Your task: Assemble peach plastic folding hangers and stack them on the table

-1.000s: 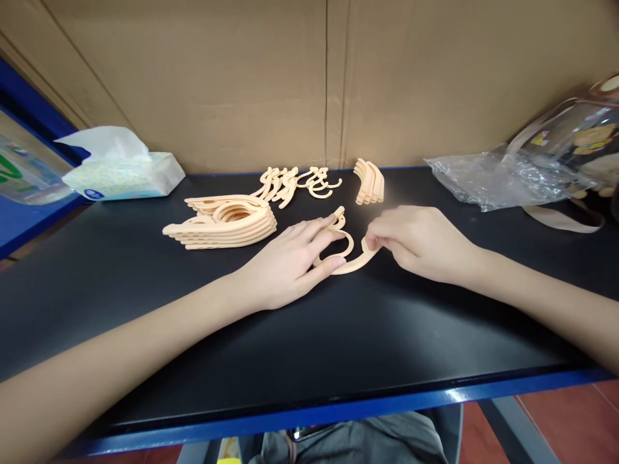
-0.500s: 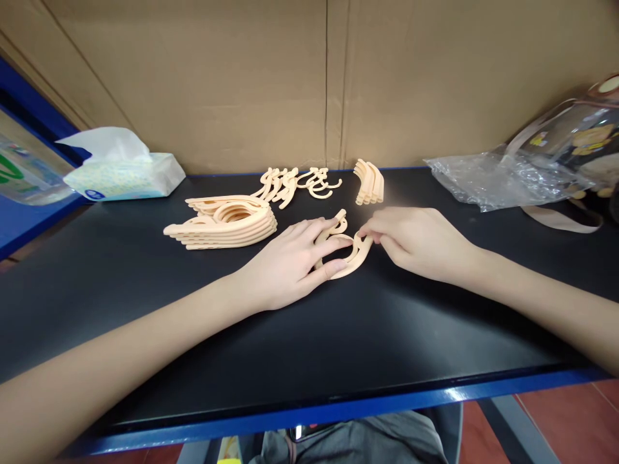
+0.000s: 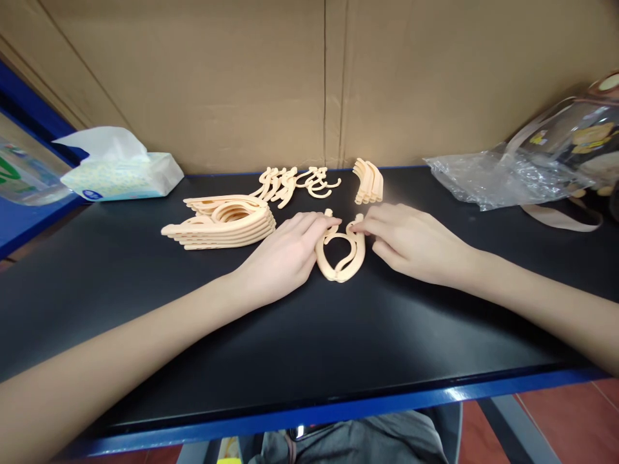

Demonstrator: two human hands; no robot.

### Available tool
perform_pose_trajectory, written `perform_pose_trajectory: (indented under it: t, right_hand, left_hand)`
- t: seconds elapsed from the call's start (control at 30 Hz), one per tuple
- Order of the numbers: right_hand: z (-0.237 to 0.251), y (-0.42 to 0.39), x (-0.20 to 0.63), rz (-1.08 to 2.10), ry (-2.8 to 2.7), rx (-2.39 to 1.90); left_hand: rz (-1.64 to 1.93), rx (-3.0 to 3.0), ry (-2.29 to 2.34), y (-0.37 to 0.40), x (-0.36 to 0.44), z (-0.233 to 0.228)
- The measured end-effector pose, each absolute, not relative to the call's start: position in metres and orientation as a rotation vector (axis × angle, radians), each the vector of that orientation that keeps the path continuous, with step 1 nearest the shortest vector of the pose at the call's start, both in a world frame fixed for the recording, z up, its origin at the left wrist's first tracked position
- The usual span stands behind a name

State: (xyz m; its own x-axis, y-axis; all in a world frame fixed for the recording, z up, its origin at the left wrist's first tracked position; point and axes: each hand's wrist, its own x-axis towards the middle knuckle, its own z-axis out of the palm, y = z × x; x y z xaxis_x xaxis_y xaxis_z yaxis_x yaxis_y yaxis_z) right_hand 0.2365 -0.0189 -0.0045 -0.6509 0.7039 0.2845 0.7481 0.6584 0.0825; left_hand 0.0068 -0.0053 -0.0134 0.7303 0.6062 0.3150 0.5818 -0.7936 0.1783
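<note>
- Peach-coloured plastic makes up the folded hanger (image 3: 341,251) lying flat on the black table (image 3: 145,283), in the middle of the surface between both hands.
- The hanger's two arms are swung in toward each other, forming a closed loop with its rounded end toward the near edge of the table.
- The left hand (image 3: 285,254) lies palm down just left of the hanger, fingers stretched out, fingertips touching the top of the left arm of the hanger; it presses rather than grasps.
- The right hand (image 3: 411,241) lies just right of the hanger, fingertips against the top of its right arm; the fingers push on the piece and are not clenched around it.
- Left of the left hand, close by, sits a stack of finished hangers (image 3: 222,222), laid one on another.
- Behind the hands, near the cardboard wall (image 3: 242,77), lie a cluster of loose hooks (image 3: 294,182) and a small stack of curved arm pieces (image 3: 369,181), apart from each other.
- A pack of tissues (image 3: 118,171) rests at the far left corner of the table.
- A crumpled clear plastic bag (image 3: 493,180) lies at the far right, beside a transparent pouch with cartoon prints (image 3: 575,145).
</note>
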Motion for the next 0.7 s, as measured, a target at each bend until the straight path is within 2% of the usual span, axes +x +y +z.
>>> perform_pose_trajectory:
  t: [0.23, 0.53, 0.7]
  right_hand:
    - [-0.005, -0.017, 0.236, -0.162, -2.634, -1.092]
    - [-0.015, -0.022, 0.231, 0.657, -2.368, -1.066]
    - [-0.017, -0.015, 0.233, 0.613, -2.118, -1.163]
  left_hand:
    - [0.545, 2.838, 0.931, -0.008, 0.007, -0.012]
    - [0.471, 2.711, 1.042, -0.006, 0.008, -0.013]
    - [0.402, 2.714, 0.971, -0.006, 0.008, -0.013]
